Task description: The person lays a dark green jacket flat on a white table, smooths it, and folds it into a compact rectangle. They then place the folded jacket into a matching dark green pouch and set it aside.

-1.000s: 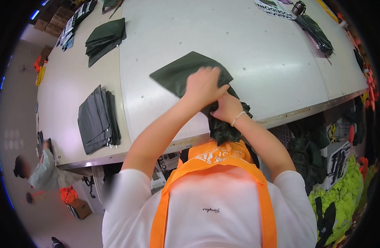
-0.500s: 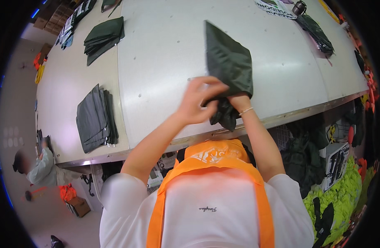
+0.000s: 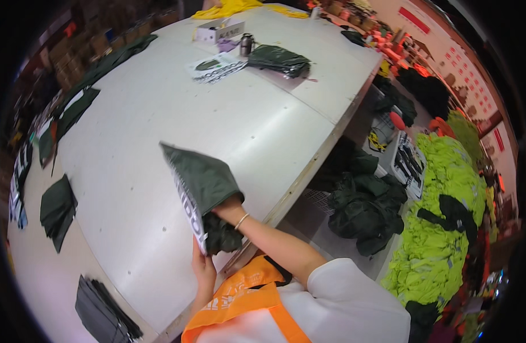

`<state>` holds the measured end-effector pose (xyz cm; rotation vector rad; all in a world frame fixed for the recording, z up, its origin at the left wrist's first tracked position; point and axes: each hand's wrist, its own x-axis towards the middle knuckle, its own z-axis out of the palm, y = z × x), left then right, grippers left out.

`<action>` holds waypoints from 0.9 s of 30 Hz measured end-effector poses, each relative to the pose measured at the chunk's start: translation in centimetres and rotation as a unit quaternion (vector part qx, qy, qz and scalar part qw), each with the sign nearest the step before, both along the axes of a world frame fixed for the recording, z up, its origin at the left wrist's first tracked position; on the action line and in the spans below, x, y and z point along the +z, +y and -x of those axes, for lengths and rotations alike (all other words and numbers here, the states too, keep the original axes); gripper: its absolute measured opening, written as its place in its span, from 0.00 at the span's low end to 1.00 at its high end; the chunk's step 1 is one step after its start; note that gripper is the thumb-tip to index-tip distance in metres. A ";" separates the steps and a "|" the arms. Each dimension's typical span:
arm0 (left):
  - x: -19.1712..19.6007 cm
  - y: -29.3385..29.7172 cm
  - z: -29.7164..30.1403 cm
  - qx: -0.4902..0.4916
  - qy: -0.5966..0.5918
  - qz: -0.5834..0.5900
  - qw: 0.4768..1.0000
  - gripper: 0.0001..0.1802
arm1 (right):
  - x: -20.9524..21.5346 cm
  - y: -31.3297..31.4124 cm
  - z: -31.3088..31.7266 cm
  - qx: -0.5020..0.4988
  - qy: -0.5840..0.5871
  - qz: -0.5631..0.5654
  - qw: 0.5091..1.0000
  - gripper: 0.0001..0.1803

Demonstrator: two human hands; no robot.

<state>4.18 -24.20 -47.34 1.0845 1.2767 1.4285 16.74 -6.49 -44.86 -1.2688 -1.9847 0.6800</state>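
A dark green fabric pouch [image 3: 203,174] with large white print along its left side stands up over the near edge of the table. Into its mouth goes my right hand [image 3: 230,208], with a light bracelet at the wrist; its fingers are hidden inside. Bunched dark green cloth [image 3: 223,234] hangs from the mouth, beneath that wrist. My left hand [image 3: 202,266] grips the pouch's lower left edge by the white print, fingers partly hidden behind it.
Folded dark pieces [image 3: 103,314] lie in a stack at the table's near left, another dark green piece [image 3: 58,211] beyond. Far off are a bagged dark bundle [image 3: 279,60], a bottle [image 3: 247,44] and a white box [image 3: 220,30]. Lime-yellow garments [image 3: 440,228] are heaped to the right.
My view has swung to the right. My left hand has gone from above the pouch's mouth to its lower left edge, and the white-printed side now shows. My right hand stays in the mouth.
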 end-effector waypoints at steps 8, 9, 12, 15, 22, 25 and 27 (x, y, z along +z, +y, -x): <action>-5.9 -0.9 -0.7 0.104 -0.407 0.264 0.868 0.20 | 5.2 -3.7 1.6 0.078 -0.189 0.219 0.954 0.26; -6.8 -1.3 -0.4 0.105 -0.423 0.278 0.856 0.20 | 3.9 -4.1 1.8 0.075 -0.185 0.162 0.966 0.23; -3.3 -0.3 -1.3 0.076 -0.384 0.256 0.884 0.21 | -1.0 -3.7 1.6 0.028 -0.233 -0.083 0.969 0.15; -3.0 0.5 -2.5 0.069 -0.387 0.208 0.896 0.23 | 4.3 -4.2 2.2 0.098 -0.459 -0.029 0.883 0.14; -3.4 0.2 -2.3 0.099 -0.443 0.223 0.863 0.19 | 3.7 -4.5 2.9 0.181 -0.382 -0.043 0.905 0.08; -3.5 0.1 -1.8 0.041 -0.405 0.288 0.867 0.17 | 3.8 -2.0 4.5 0.108 -0.274 -0.021 0.956 0.13; -3.4 -0.2 -1.5 0.055 -0.375 0.300 0.875 0.16 | 7.0 -2.1 6.5 0.098 -0.353 0.152 0.918 0.20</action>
